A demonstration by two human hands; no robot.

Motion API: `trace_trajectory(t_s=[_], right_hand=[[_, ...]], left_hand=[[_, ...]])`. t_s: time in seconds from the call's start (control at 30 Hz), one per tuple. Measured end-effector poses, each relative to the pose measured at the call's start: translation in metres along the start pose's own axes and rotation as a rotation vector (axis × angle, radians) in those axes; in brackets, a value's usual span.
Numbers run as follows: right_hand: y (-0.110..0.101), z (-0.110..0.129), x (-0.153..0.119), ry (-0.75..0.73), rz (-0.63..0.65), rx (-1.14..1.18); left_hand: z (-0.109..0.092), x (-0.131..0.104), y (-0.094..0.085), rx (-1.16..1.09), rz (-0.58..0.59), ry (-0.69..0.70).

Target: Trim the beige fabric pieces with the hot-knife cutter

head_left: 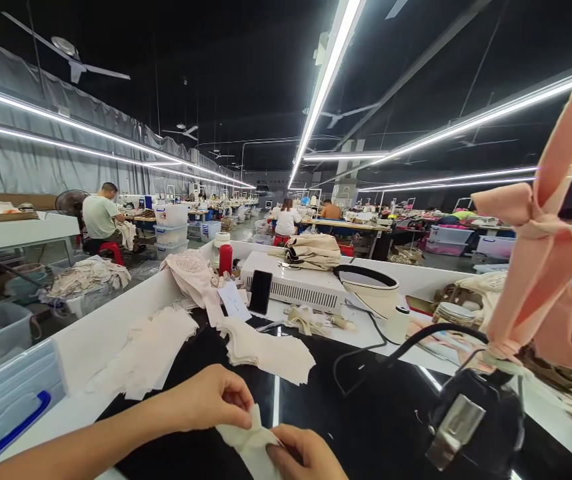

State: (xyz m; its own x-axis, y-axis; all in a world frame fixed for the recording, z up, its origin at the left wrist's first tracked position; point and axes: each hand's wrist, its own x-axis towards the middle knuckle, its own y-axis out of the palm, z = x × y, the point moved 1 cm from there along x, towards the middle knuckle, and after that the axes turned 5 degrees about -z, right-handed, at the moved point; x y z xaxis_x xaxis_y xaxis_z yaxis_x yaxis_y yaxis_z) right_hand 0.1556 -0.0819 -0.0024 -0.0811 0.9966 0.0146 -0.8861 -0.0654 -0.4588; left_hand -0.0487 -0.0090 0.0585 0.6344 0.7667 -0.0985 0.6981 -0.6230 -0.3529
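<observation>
A small cream fabric piece point(253, 448) is held between my two hands over the black tabletop point(366, 407), near the bottom of the view. My left hand point(219, 400) pinches its upper edge between thumb and fingers. With thumb and curled fingers, my right hand point(306, 455) grips its right side; part of this hand is cut off by the frame. Just beyond my hands lies a stack of cut cream fabric pieces point(269, 350). Farther left is a spread pile of pale fabric pieces point(141, 347).
A phone point(261, 292) leans against a white metal box point(293, 283). On the right stands a dark device with a metal clip point(456, 433), with a cable and pink fabric strips point(531, 267) hanging above. Blue-handled bins point(11, 407) are left. People sit working farther back.
</observation>
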Motion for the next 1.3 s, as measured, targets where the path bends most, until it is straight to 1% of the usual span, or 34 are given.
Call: trace_trajectory(t_s=[0.13, 0.23, 0.3, 0.37, 0.47, 0.5, 0.57, 0.63, 0.73, 0.83, 0.9, 0.97, 1.1, 1.2, 1.3], right_hand=[[-0.007, -0.003, 0.015, 0.041, -0.097, -0.024], [-0.016, -0.006, 0.031, 0.050, -0.187, -0.029], [-0.026, -0.004, 0.044, 0.001, -0.293, -0.033], [-0.041, -0.001, 0.059, -0.082, -0.428, -0.043], [-0.063, 0.000, 0.079, -0.224, -0.607, -0.097], [-0.068, -0.003, 0.086, -0.266, -0.642, -0.126], [-0.075, -0.012, 0.095, -0.336, -0.664, -0.195], [-0.075, -0.025, 0.101, -0.387, -0.630, -0.268], [-0.070, -0.046, 0.103, -0.437, -0.550, -0.379], [-0.065, -0.060, 0.100, -0.461, -0.500, -0.496], [-0.064, -0.063, 0.098, -0.464, -0.476, -0.577], [-0.063, -0.062, 0.096, -0.454, -0.461, -0.659], [-0.060, -0.054, 0.091, -0.405, -0.462, -0.822], [-0.057, -0.047, 0.087, -0.372, -0.478, -0.933], [-0.055, -0.042, 0.082, -0.352, -0.506, -1.021]], left_hand=[[-0.002, 0.016, -0.022, 0.015, -0.076, 0.047], [-0.011, 0.033, -0.042, 0.043, -0.143, 0.091], [-0.020, 0.044, -0.055, 0.078, -0.210, 0.148], [-0.027, 0.054, -0.066, 0.128, -0.301, 0.235], [-0.028, 0.066, -0.074, 0.232, -0.419, 0.365], [-0.024, 0.070, -0.074, 0.272, -0.433, 0.396], [-0.010, 0.075, -0.070, 0.355, -0.417, 0.435], [0.009, 0.078, -0.062, 0.433, -0.374, 0.449], [0.034, 0.080, -0.050, 0.528, -0.313, 0.458], [0.046, 0.077, -0.042, 0.595, -0.278, 0.476], [0.047, 0.073, -0.041, 0.628, -0.274, 0.485], [0.043, 0.070, -0.042, 0.655, -0.290, 0.483], [0.028, 0.069, -0.042, 0.691, -0.374, 0.454], [0.014, 0.077, -0.035, 0.715, -0.406, 0.449], [0.007, 0.089, -0.021, 0.756, -0.359, 0.452]])
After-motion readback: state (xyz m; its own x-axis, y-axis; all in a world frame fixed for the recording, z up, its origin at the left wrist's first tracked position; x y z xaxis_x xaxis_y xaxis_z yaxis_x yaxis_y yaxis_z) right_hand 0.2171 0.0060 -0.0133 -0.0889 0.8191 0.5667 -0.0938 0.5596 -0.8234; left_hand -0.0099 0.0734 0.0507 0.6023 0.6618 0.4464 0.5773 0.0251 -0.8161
